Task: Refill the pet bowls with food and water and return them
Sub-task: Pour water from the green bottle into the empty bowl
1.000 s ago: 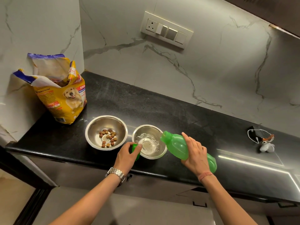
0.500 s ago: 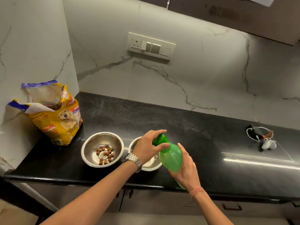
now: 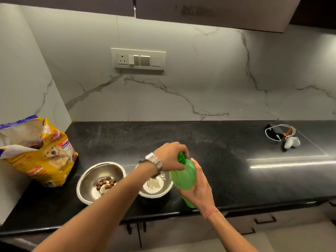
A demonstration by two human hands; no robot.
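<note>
On the black counter [image 3: 209, 142] two steel bowls sit side by side near the front edge. The left bowl [image 3: 85, 184] holds a small cluster of brown kibble [image 3: 106, 183] at its bottom; the right bowl [image 3: 160, 190], partly hidden behind the left forearm, shows a little water [image 3: 153, 183] pooled in its base. Just right of that bowl a green bottle [image 3: 183, 177] stands close to upright, leaning slightly left. The right hand [image 3: 199, 186] wraps the bottle's body, its grip closed around the lower half, fingers curled behind it and thumb up the near side. The left hand [image 3: 171, 157], with a metal watch [image 3: 154, 160] on the wrist, reaches across over the right bowl and has its grip pinched around the darker green cap [image 3: 181, 158] on the bottle's neck. Whether the cap is seated fully cannot be told. An opened yellow food bag [image 3: 51, 160] with a dog printed on it stands at the counter's left end against the marble wall [image 3: 200, 88], near the left bowl. Far right on the counter lies a tangle of white cable [image 3: 280, 134] with a small white object. A switch panel [image 3: 138, 59] is set in the wall above
</note>
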